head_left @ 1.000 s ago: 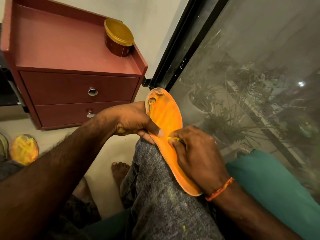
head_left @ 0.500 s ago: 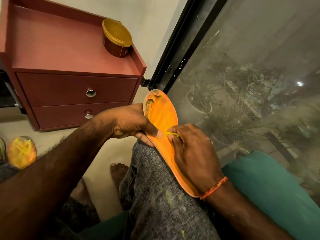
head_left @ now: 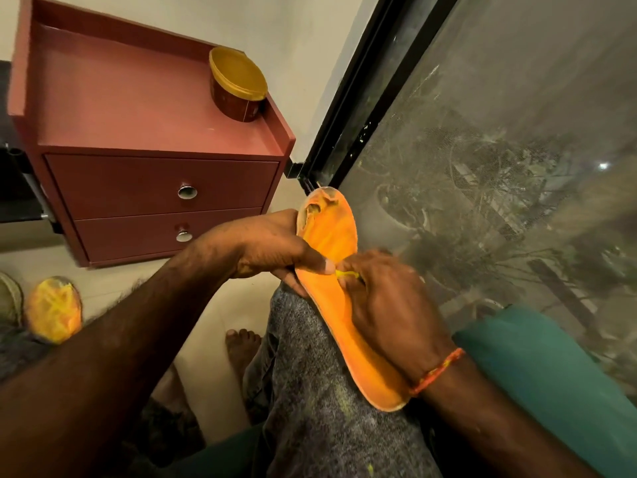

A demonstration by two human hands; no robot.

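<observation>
An orange shoe insole (head_left: 332,243) lies along my raised knee in grey jeans, its torn tip pointing up toward the window. My left hand (head_left: 272,246) grips its left edge, thumb on the orange face. My right hand (head_left: 386,305) rests on the insole's middle and pinches a small yellow piece (head_left: 346,273) against its surface. The lower half of the insole is partly hidden under my right hand and wrist.
A red two-drawer cabinet (head_left: 148,188) stands at the left with a gold-lidded tin (head_left: 239,88) on top. A second yellow-smeared insole (head_left: 53,308) lies on the floor at far left. A mesh-screened window (head_left: 499,150) fills the right. A teal cushion (head_left: 551,381) sits beside my right wrist.
My hands and the insole stay almost still on the knee. My right hand's fingers shift slightly along the insole's middle with the yellow piece.
</observation>
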